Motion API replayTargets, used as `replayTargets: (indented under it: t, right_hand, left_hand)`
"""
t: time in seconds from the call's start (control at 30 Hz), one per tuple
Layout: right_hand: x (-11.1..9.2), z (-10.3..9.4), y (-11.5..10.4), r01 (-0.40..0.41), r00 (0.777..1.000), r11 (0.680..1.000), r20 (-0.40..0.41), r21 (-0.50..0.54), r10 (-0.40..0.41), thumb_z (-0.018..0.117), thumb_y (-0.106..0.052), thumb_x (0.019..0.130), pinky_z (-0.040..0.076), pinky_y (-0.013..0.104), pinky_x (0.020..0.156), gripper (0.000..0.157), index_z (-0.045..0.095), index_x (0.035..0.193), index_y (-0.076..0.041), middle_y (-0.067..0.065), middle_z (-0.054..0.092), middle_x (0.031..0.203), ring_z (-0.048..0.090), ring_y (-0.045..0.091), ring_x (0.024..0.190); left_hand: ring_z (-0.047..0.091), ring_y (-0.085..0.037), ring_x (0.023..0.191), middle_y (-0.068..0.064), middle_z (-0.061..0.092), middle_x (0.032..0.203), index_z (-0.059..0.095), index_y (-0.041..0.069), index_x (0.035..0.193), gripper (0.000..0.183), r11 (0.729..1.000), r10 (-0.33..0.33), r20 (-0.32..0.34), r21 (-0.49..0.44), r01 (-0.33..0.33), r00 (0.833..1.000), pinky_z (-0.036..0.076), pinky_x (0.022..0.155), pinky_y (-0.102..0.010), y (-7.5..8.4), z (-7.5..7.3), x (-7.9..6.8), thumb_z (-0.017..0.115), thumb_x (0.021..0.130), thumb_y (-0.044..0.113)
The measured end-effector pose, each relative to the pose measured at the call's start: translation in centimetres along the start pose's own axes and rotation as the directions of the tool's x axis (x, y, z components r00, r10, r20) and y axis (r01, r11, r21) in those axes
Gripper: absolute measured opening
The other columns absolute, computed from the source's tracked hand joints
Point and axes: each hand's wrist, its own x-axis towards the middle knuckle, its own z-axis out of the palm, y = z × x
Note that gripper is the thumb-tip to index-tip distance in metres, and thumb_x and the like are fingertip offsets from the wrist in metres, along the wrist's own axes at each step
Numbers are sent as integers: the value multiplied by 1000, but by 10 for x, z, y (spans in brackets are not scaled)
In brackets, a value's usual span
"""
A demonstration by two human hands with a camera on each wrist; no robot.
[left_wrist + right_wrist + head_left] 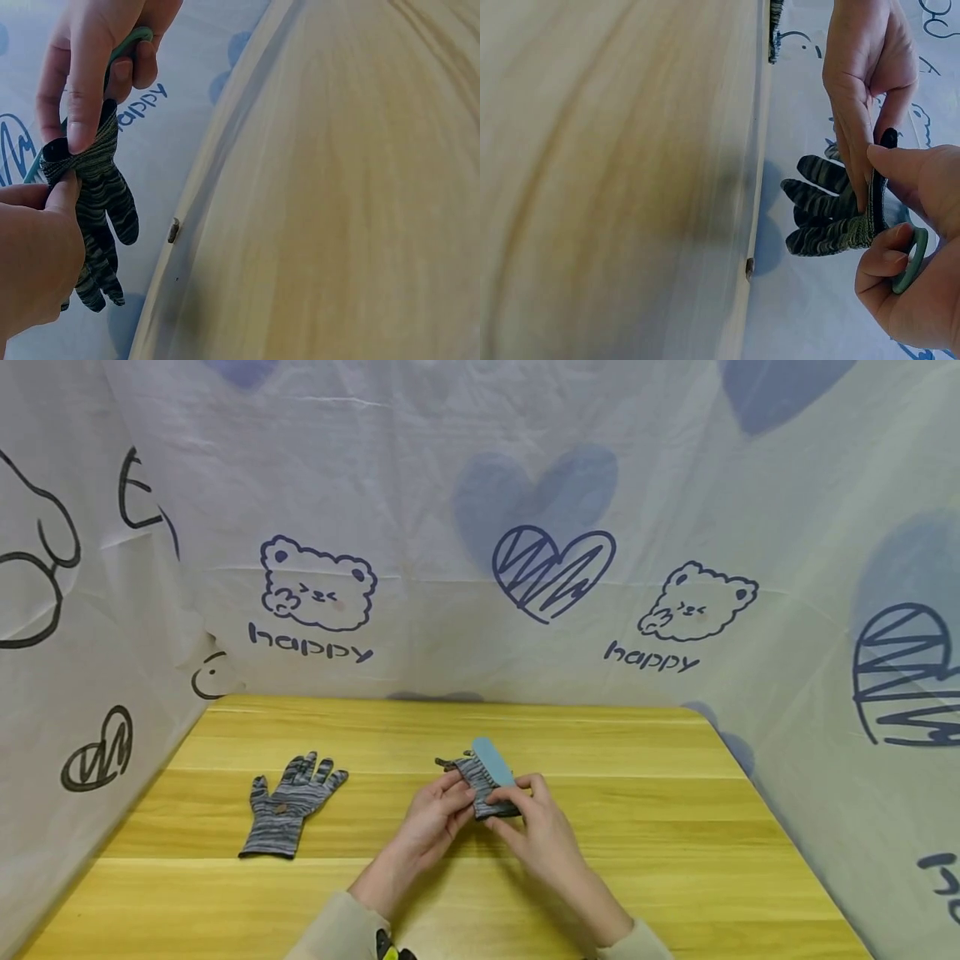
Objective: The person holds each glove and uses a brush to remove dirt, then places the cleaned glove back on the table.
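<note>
My left hand (433, 817) pinches a grey-and-black striped knit glove (471, 777) near its cuff, above the middle of the table. In my right hand (542, 828) is a light blue brush (491, 762), its bristles turned toward the glove. The right fingers curl round the brush's handle (911, 262), and its thumb and finger also touch the glove's cuff. From the left wrist view, the glove's fingers (96, 270) hang below both hands. A matching glove (277, 818) lies flat at the table's left, a brown patch (281, 809) on its palm.
The yellow wood-grain table (637, 860) ends against a white printed cloth (435, 610) at the back and sides. In the left wrist view a small dark thing (173, 230) shows along the table's edge; its kind cannot be told.
</note>
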Motion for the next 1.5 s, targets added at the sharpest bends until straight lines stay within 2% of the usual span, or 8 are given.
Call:
replayTargets:
  t: [0.13,0.43,0.67,0.77,0.93,1.17,1.33,1.5]
  right_hand:
    - [1,0,0,-10,1000,1000,6,12,10,84,-17,90,45,26,66,21,74,107,-23,5,57,119,60,21,87]
    - [1,0,2,2,1000,1000,-23,26,-1,76,-16,96,49,25,67,14,73,109,-19,0,60,110,55,13,83]
    - [3,-2,6,-33,998,990,-40,139,39,71,-12,99,58,48,91,15,70,113,-17,7,68,115,66,27,109]
    - [5,-3,8,-49,997,975,-50,216,61,70,-8,100,59,45,86,16,68,112,-18,8,70,117,67,27,106]
    - [7,-7,9,-105,990,931,-52,350,131,68,-8,101,53,27,63,15,66,113,-17,13,72,110,65,23,83]
    - [9,-12,7,-188,968,825,-43,534,249,66,-6,102,59,31,73,14,65,115,-9,22,70,116,72,25,88]
    - [10,-15,7,-220,947,755,-51,618,318,66,-8,103,55,23,72,17,63,119,-4,24,66,119,71,20,89]
    - [11,-16,5,-217,935,713,-67,666,347,65,-6,103,44,18,56,18,61,120,-2,19,65,111,57,6,67]
  left_hand:
    - [38,-38,147,-34,28,163,16,-14,159,62,1000,-6,-2,5,6,1000,49,107,-26,0,0,0,44,104,-10]
    - [35,-38,148,-33,25,164,15,-12,160,62,1000,-14,10,-2,14,1000,48,107,-25,0,-2,-1,43,105,-9]
    - [33,-39,149,-34,22,165,14,-15,159,62,1000,-6,16,3,6,1000,46,111,-27,-1,-2,0,43,105,-8]
    - [35,-37,149,-33,20,165,14,-15,159,63,1000,-9,10,-4,9,1000,46,111,-29,-1,-1,0,44,105,-8]
    - [38,-37,147,-32,25,164,18,-12,160,62,999,-23,9,-32,23,1000,47,110,-31,0,-1,-1,46,105,-8]
    - [52,-29,140,-28,34,162,28,-9,159,57,997,-47,14,-56,48,999,50,108,-29,2,0,1,46,106,-6]
    - [59,-24,132,-27,37,161,32,-8,158,55,997,-52,-8,-50,51,999,49,108,-30,2,2,2,47,106,-5]
    - [53,-34,138,-30,40,158,30,-11,157,55,997,-71,-31,-6,71,997,48,111,-32,-1,4,1,49,105,-3]
